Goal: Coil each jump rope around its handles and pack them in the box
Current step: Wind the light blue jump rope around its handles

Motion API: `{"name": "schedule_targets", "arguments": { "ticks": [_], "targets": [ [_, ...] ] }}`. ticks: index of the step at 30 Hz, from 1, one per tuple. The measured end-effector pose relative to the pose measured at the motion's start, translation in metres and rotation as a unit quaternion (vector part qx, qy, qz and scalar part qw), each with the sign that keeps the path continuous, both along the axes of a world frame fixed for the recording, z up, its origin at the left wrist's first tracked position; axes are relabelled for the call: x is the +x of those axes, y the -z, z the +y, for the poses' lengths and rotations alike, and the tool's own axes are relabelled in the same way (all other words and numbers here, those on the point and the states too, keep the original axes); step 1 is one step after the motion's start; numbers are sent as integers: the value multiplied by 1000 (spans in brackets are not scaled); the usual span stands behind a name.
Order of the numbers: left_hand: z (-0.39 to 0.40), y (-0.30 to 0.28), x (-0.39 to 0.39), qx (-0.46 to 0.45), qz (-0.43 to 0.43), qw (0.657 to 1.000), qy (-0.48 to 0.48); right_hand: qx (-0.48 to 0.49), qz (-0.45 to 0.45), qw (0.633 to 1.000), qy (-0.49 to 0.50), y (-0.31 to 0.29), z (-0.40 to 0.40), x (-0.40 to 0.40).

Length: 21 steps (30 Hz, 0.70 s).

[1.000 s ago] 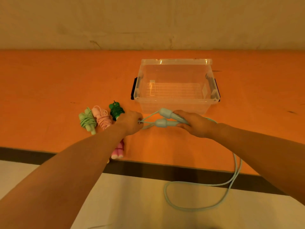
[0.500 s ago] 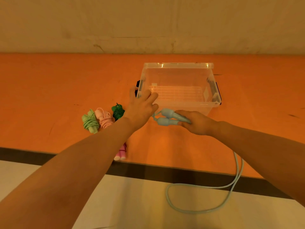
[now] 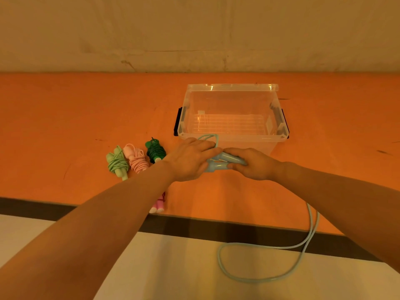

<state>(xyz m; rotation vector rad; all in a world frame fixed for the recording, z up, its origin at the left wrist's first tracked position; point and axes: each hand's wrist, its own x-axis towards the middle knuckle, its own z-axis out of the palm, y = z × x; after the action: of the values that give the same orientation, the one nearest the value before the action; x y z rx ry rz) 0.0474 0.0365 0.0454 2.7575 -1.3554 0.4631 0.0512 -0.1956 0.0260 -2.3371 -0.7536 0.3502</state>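
Two light blue jump rope handles (image 3: 216, 165) lie side by side on the orange table (image 3: 65, 115), just in front of the clear plastic box (image 3: 232, 86). My right hand (image 3: 253, 163) grips both handles from the right. At their left end, my left hand (image 3: 192, 158) holds the light blue cord, and a small loop of it (image 3: 208, 137) arcs up by the box's front wall. The rest of the cord (image 3: 259, 278) hangs off the table's front edge in a long loop. The box holds nothing.
Three coiled ropes lie left of my hands: light green (image 3: 118, 162), pale pink (image 3: 136, 158) and dark green (image 3: 154, 150). Another pink rope (image 3: 159, 204) shows under my left forearm, near the table's front edge. A wall stands behind the table.
My left hand lifted the cord up and over toward the box, then came back down onto the handles' left end. My right hand kept its grip on the handles. The hanging loop shifted slightly.
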Motion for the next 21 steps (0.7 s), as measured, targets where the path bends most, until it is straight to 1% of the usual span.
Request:
{"name": "schedule_targets", "arguments": {
  "ticks": [4, 6, 8, 9, 11, 12, 15, 17, 20, 21],
  "targets": [
    [7, 3, -4, 33, 50, 998, -7, 52, 31, 998, 22, -6, 2, 0],
    [10, 6, -2, 82, 35, 996, -17, 67, 43, 996, 29, -7, 4, 1],
    [10, 9, -1, 120, -3, 992, -26, 77, 55, 995, 20, -9, 7, 0],
    [9, 10, -2, 122, -22, 992, -25, 83, 66, 994, 13, -10, 10, -1],
    [8, 13, -2, 99, -49, 994, -17, 93, 87, 992, 2, -12, 13, -2],
    [7, 13, -2, 85, -48, 995, -10, 97, 93, 991, 0, -12, 14, -3],
    [7, 14, -3, 50, -9, 999, 8, 92, 103, 990, 3, -12, 14, -1],
    [9, 15, -4, 51, -1, 999, -1, 71, 95, 993, 29, -10, 14, 3],
    [12, 16, -5, 58, -3, 998, -11, 42, 60, 991, 113, -10, 9, 8],
    [13, 15, -6, 59, -9, 998, -8, 40, 45, 993, 105, -11, 7, 10]
  ]
}}
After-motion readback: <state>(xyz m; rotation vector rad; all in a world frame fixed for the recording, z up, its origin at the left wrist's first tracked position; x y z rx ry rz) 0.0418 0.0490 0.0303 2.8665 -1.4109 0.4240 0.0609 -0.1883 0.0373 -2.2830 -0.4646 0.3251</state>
